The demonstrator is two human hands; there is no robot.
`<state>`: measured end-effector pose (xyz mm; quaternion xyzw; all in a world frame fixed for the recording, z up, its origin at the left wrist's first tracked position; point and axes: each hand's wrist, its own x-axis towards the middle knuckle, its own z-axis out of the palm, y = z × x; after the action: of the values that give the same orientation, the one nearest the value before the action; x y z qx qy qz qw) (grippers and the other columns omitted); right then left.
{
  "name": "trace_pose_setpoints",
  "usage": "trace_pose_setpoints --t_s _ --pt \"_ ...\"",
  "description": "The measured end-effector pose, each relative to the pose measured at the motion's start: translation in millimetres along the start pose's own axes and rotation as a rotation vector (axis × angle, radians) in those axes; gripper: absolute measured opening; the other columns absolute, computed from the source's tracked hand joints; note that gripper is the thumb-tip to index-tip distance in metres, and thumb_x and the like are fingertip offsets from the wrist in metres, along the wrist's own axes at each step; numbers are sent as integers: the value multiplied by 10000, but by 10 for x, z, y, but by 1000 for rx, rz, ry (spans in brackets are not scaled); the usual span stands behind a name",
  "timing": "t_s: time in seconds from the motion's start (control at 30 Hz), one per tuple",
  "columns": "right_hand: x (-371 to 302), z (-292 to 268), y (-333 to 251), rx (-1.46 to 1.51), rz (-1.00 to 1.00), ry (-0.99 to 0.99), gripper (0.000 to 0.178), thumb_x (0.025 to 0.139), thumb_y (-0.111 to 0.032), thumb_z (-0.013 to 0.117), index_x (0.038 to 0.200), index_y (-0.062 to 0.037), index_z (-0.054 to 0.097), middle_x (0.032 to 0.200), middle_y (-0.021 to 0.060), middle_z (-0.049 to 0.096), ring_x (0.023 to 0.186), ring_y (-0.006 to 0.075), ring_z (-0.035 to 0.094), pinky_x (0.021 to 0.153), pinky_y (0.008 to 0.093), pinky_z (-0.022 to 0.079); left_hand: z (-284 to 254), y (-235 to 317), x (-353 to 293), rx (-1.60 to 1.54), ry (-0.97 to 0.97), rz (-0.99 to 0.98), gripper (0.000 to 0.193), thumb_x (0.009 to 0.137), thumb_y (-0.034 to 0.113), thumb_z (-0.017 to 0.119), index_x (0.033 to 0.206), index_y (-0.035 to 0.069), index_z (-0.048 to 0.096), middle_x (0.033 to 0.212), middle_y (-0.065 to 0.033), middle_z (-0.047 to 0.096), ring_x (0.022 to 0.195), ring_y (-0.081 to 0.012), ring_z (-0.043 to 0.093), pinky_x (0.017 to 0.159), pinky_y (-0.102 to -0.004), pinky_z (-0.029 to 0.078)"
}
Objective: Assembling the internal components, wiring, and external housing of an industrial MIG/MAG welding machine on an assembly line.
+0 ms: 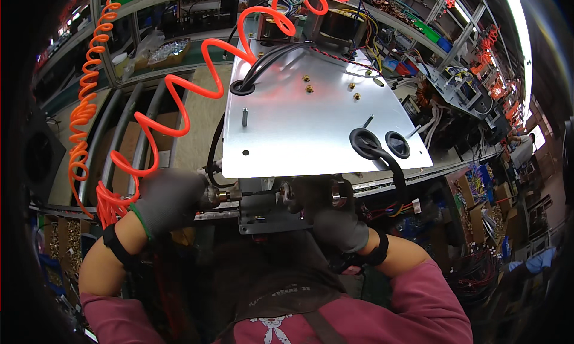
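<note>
My grey-gloved left hand (172,200) curls around a brass-toned cylindrical fitting (225,196) — my right hand (336,219) bends beside a shiny ring (341,192), its grip too dark to tell — while the smooth, flat silvery plate (287,132) lies just beyond both.

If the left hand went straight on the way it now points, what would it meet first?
Probably the black cable looping beside the bright metal panel, since the left hand seems to point up and to the right; depth here is unclear.
</note>
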<state>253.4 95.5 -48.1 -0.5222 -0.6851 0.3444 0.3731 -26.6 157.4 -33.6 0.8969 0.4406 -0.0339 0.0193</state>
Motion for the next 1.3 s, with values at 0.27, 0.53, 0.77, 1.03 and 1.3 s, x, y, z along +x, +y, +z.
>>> trace_pose_setpoints --t_s 0.27,0.53,0.77,1.03,1.3 --pt "-45 1 309 354 -89 -157 449 936 -236 357 1313 4 405 1127 155 552 879 263 582 687 313 459 -44 55 -46 7 -59 -64 338 730 263 675 977 53 579 882 -137 623 839 -349 615 717 -456 473" --pt "-31 51 68 298 93 -25 345 930 -191 428 1209 -3 505 851 67 581 620 90 520 504 207 377 -45 46 -61 6 -30 -37 326 765 272 667 979 48 563 815 -138 625 767 -342 625 687 -447 474" --pt "-16 44 -57 428 133 68 161 906 -74 552 1016 -18 656 821 14 633 692 103 612 606 248 495 -44 44 -16 7 -93 -55 277 748 190 643 962 41 551 763 -157 617 744 -353 622 687 -453 466" --pt "-10 55 -127 402 67 97 133 904 -93 571 941 -7 666 717 24 632 625 97 601 580 241 488 -47 20 -6 47 -40 -35 343 723 193 658 1041 82 594 937 -117 611 892 -321 608 717 -437 484" --pt "-36 75 -53 438 47 133 137 904 -117 588 862 -6 658 678 29 621 592 97 591 558 241 480 -71 58 0 41 -103 -62 323 724 190 673 982 47 542 782 -150 628 769 -348 632 675 -442 483"
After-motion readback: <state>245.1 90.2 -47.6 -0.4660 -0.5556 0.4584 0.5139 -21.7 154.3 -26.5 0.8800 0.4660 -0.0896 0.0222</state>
